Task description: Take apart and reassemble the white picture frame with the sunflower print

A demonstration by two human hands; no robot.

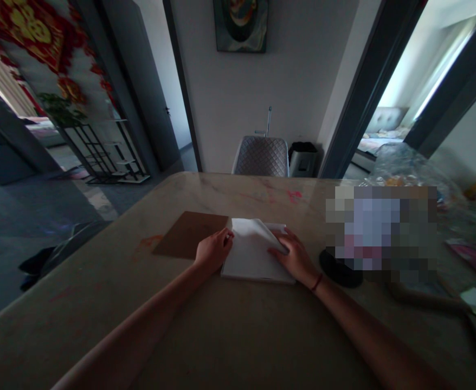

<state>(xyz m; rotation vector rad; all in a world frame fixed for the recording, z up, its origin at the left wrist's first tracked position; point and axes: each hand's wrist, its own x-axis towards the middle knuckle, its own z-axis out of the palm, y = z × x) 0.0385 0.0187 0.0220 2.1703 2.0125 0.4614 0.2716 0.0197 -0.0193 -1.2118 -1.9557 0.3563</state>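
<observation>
**Q:** Where's the folded white sheet [248,254]?

**A:** Between both hands, nearly square, softly creased, no clear long axis. The right hand [297,257] covers more of it, lying flat on its right side, fingers spread.

**Q:** And the left hand [213,250]?

**A:** Fingertips at the sheet's left edge; can't tell if pinching. Hands apart. Smooth brown cardboard [189,235] sits just past that hand on the desk [100,281].

Marble table [79,303] bearing white sheet [250,254] (folded), brown board [189,235].
</observation>
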